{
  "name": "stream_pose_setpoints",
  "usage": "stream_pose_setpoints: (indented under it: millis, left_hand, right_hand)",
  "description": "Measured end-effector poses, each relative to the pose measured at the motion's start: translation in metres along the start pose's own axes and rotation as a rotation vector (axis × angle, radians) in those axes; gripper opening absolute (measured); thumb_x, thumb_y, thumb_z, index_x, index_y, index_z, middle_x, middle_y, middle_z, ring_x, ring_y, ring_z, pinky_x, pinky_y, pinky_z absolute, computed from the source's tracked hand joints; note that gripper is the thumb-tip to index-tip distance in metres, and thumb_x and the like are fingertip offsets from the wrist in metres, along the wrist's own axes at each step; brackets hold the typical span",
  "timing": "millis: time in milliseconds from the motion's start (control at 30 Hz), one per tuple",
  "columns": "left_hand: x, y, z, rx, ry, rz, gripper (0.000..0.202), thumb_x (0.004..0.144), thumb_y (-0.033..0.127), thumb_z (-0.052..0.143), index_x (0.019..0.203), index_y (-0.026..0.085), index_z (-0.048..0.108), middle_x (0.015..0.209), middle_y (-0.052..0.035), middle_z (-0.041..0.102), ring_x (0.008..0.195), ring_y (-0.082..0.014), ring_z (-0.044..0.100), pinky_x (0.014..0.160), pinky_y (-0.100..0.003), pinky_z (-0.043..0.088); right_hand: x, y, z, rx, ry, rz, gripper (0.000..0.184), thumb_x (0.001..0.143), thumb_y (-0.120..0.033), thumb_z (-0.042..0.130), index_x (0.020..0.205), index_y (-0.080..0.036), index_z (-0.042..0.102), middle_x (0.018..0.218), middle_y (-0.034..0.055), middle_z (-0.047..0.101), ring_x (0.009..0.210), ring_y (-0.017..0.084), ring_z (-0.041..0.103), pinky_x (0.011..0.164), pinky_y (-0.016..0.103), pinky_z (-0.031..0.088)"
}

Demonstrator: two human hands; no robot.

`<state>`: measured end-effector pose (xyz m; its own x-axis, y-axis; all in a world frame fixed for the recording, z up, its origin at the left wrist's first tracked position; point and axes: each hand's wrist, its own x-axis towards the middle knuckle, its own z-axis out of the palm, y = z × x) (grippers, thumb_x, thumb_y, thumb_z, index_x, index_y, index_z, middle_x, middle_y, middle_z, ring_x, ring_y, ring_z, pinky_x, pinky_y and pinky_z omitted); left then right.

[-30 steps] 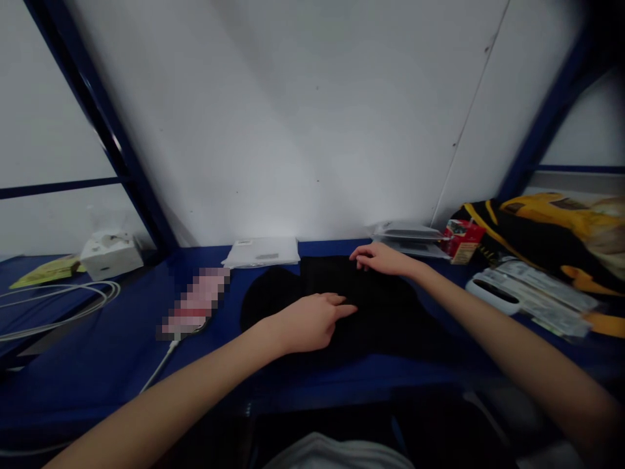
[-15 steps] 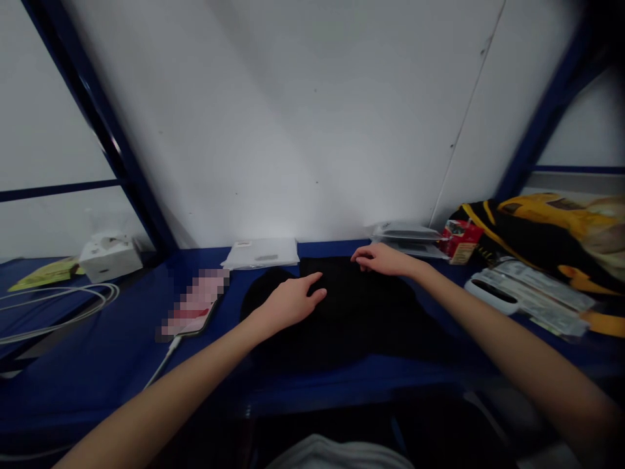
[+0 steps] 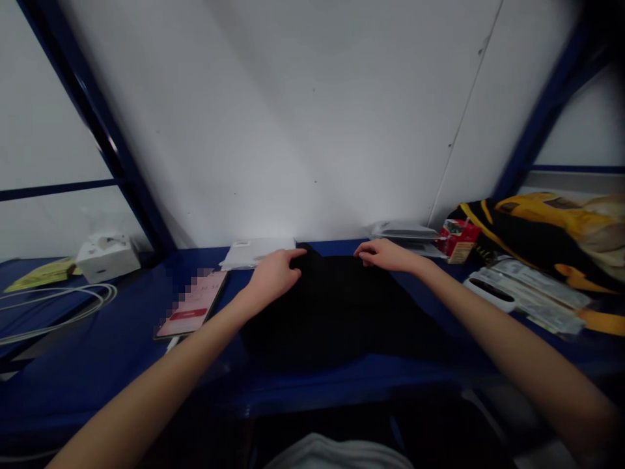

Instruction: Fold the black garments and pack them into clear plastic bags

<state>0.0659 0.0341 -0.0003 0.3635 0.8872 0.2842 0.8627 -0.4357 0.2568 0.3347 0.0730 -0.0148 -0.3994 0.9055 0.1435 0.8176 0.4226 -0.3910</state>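
Observation:
A black cloth [image 3: 342, 306] lies spread on the blue table [image 3: 97, 352] in front of me. My left hand [image 3: 273, 273] is at the cloth's far left corner, fingers curled onto its edge. My right hand [image 3: 383, 254] grips the far right part of the same edge, fingers pinched on the fabric. Both forearms reach across the cloth from the near side.
A phone [image 3: 193, 311] on a white cable lies left of the cloth. White packets [image 3: 254, 253] sit by the wall. A red carton [image 3: 456, 240], a yellow-black bag [image 3: 551, 228] and a white device [image 3: 517, 293] are on the right; a white box [image 3: 107, 256] and coiled cable [image 3: 58, 309] on the left.
My left hand has moved from the middle of the cloth up and left to its far edge. The right hand has stayed on the far edge, and the cloth's left part now lies pulled inward.

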Motion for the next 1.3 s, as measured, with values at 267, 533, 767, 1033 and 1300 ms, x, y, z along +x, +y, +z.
stream_pose_setpoints:
  millis: [267,533,767,1033,1300]
  left_hand:
    - [0.012,0.044,0.006,0.250,0.282,0.019,0.042,0.075,0.013,0.043,0.117,0.020,0.044,0.096,-0.0075,0.058,0.088,-0.0208,0.054,0.067,-0.030,0.044]
    - [0.010,0.093,0.052,0.185,0.087,0.516,0.031,0.077,0.019,0.047,0.108,0.013,0.044,0.098,-0.0069,0.056,0.096,-0.0189,0.048,0.075,-0.027,0.045]
    - [-0.006,0.088,0.059,0.324,-0.056,0.580,0.030,0.073,0.033,0.057,0.092,0.011,0.053,0.095,-0.0096,0.056,0.093,-0.0231,0.049,0.073,-0.032,0.046]
    - [-0.001,0.084,0.047,0.392,-0.094,0.557,0.019,0.077,0.029,0.052,0.088,0.014,0.057,0.089,-0.0072,0.060,0.082,-0.0217,0.056,0.058,-0.030,0.047]
    - [0.000,0.077,0.047,0.428,-0.072,0.675,0.020,0.075,0.023,0.052,0.093,0.014,0.055,0.093,-0.0074,0.059,0.084,-0.0208,0.056,0.054,-0.027,0.045]
  right_hand:
    - [0.006,0.009,0.006,-0.065,0.053,0.065,0.021,0.076,-0.021,0.043,0.084,-0.017,0.063,0.079,0.0058,0.066,0.067,0.015,0.057,0.061,0.025,0.041]
    - [0.010,0.026,0.008,-0.177,0.082,0.086,0.020,0.073,-0.018,0.043,0.080,-0.017,0.062,0.082,0.0069,0.066,0.072,0.017,0.057,0.064,0.026,0.040]
    - [0.009,0.033,0.002,-0.192,0.094,0.107,0.020,0.074,-0.020,0.044,0.082,-0.018,0.062,0.080,0.0062,0.066,0.069,0.017,0.057,0.063,0.028,0.040]
    - [0.003,0.014,-0.004,0.026,0.075,-0.128,0.019,0.075,-0.022,0.047,0.089,-0.018,0.060,0.085,0.0042,0.064,0.074,0.015,0.056,0.068,0.028,0.041]
    - [-0.004,-0.001,-0.010,0.103,-0.033,-0.225,0.025,0.072,-0.021,0.051,0.096,-0.019,0.058,0.090,0.0041,0.058,0.069,0.013,0.051,0.064,0.026,0.041]
